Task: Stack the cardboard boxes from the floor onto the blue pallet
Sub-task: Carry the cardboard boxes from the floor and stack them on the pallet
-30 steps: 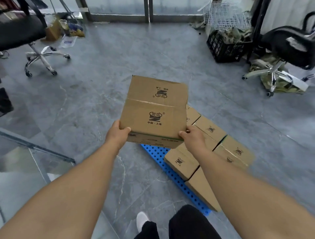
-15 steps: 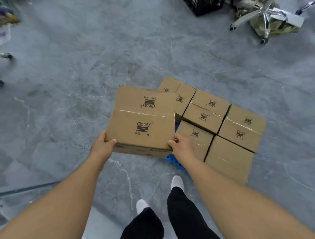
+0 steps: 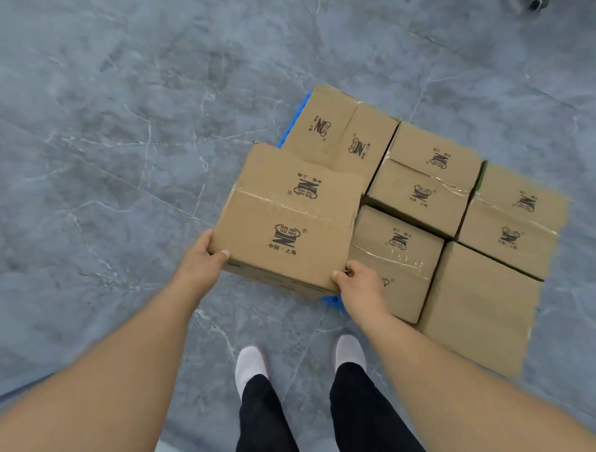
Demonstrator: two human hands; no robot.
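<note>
I hold a taped brown cardboard box (image 3: 290,219) with a printed logo between both hands. My left hand (image 3: 201,261) grips its near left corner and my right hand (image 3: 358,284) grips its near right corner. The box hangs over the left front part of the blue pallet (image 3: 332,300), of which only small bits show, one below the box and one at the far left edge. Several matching boxes (image 3: 419,190) cover the rest of the pallet in a tight block to the right of the held box.
Grey marbled floor tiles (image 3: 129,145) stretch to the left and behind the pallet. My two feet in white shoes (image 3: 251,364) stand just in front of the pallet. A chair caster (image 3: 535,4) peeks in at the top right.
The view has tilted down and come closer to the pallet. The held box has come lower and nearer to the stacked boxes, over the pallet's left front corner. Both hands keep the same grip.
</note>
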